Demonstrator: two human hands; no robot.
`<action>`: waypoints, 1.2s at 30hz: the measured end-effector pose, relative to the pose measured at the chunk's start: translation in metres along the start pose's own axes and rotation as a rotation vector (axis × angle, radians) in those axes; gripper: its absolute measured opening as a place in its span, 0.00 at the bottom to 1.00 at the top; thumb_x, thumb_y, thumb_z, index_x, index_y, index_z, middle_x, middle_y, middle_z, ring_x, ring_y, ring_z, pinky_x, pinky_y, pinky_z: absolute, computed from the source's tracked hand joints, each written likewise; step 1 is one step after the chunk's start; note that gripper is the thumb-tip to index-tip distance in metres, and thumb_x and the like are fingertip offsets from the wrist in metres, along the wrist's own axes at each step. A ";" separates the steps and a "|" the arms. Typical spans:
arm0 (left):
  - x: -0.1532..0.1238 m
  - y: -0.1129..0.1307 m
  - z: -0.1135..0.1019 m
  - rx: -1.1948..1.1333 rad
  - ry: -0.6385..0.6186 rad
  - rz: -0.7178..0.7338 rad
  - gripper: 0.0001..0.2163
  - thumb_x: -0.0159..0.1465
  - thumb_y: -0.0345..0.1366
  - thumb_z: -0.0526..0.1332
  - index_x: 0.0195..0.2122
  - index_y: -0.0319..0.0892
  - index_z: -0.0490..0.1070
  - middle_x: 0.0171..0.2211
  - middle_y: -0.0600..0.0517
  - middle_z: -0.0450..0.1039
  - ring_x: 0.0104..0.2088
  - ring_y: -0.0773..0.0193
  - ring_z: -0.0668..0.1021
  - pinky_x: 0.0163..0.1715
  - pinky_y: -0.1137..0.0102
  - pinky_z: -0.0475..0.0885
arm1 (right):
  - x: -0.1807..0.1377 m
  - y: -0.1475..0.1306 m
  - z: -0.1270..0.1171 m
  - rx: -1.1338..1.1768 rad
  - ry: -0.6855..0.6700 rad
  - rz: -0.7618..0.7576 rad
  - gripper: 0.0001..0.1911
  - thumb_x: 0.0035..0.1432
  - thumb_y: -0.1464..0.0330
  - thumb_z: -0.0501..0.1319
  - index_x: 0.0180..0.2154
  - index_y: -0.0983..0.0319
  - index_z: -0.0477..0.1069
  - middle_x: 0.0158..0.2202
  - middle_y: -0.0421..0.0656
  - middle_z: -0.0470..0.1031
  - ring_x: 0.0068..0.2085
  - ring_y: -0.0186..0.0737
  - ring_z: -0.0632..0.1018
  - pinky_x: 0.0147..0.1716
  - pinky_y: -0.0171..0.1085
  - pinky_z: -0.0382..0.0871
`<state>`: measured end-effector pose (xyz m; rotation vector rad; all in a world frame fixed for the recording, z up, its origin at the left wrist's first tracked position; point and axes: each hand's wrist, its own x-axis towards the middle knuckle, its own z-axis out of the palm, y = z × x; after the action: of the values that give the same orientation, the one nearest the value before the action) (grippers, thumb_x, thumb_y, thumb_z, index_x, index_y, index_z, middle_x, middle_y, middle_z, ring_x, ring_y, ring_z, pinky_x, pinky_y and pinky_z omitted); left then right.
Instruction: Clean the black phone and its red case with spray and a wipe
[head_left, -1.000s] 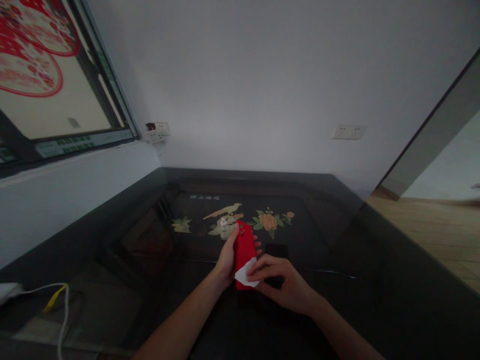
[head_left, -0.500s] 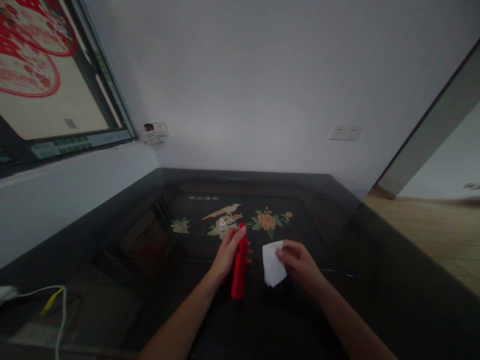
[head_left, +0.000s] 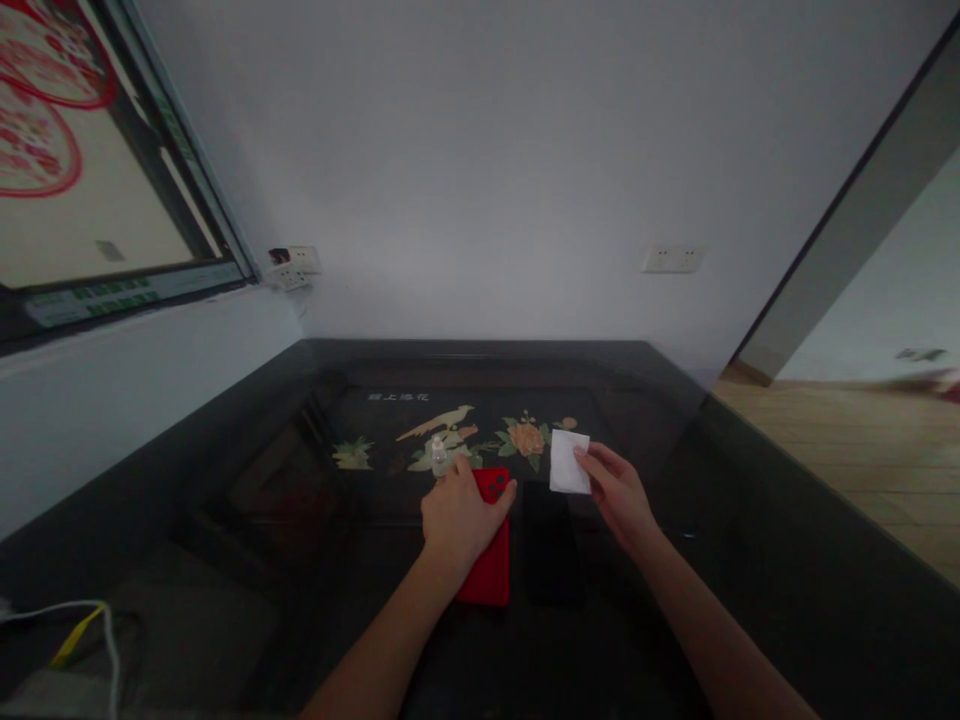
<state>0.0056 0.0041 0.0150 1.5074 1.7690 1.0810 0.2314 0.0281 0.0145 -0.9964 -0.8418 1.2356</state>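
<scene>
A red phone case [head_left: 491, 575] lies flat on the black table, its camera cutouts at the top right. My left hand [head_left: 459, 515] covers much of it from above, the thumb along its right edge and the fingers over its upper left. Just right of the case lies a dark phone [head_left: 553, 550], hard to pick out against the tabletop. A folded white tissue [head_left: 568, 465] is pinched between the thumb and fingers of my right hand [head_left: 616, 490], held above the table. Beyond my left fingertips stands a small clear bottle [head_left: 439, 455], partly hidden.
The glossy black table [head_left: 360, 620] carries a bird-and-flower picture [head_left: 525, 437]. At the lower left lies a white cable [head_left: 111, 640] with a yellow tag [head_left: 75, 637]. Wall sockets [head_left: 673, 259] sit beyond the table; a window [head_left: 112, 200] is on the left.
The red phone case, earlier held tilted on edge, now lies flat under my left hand. My right hand has moved the tissue up and rightward, and the dark phone now shows.
</scene>
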 end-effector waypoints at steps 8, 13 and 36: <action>0.000 0.006 0.013 0.757 0.057 0.090 0.28 0.62 0.58 0.58 0.51 0.38 0.66 0.51 0.36 0.69 0.46 0.45 0.77 0.42 0.62 0.72 | 0.001 0.002 -0.002 -0.015 -0.035 0.007 0.22 0.42 0.55 0.78 0.36 0.60 0.81 0.34 0.44 0.84 0.31 0.41 0.80 0.30 0.35 0.74; 0.001 0.004 0.017 0.851 0.070 0.105 0.27 0.63 0.58 0.57 0.48 0.37 0.68 0.47 0.37 0.71 0.44 0.47 0.78 0.38 0.64 0.73 | 0.000 -0.001 -0.002 -0.034 -0.034 -0.001 0.22 0.42 0.54 0.78 0.36 0.60 0.81 0.34 0.44 0.84 0.32 0.42 0.80 0.30 0.36 0.74; -0.034 0.045 0.021 0.796 -0.140 0.179 0.33 0.67 0.62 0.49 0.58 0.37 0.66 0.42 0.38 0.77 0.38 0.46 0.82 0.35 0.61 0.73 | 0.008 -0.003 -0.011 -0.088 0.034 -0.093 0.22 0.43 0.51 0.76 0.34 0.60 0.80 0.31 0.43 0.82 0.30 0.41 0.78 0.26 0.35 0.69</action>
<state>0.0536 -0.0231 0.0402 2.1623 2.1086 0.3064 0.2433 0.0344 0.0131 -1.0346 -0.9126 1.1073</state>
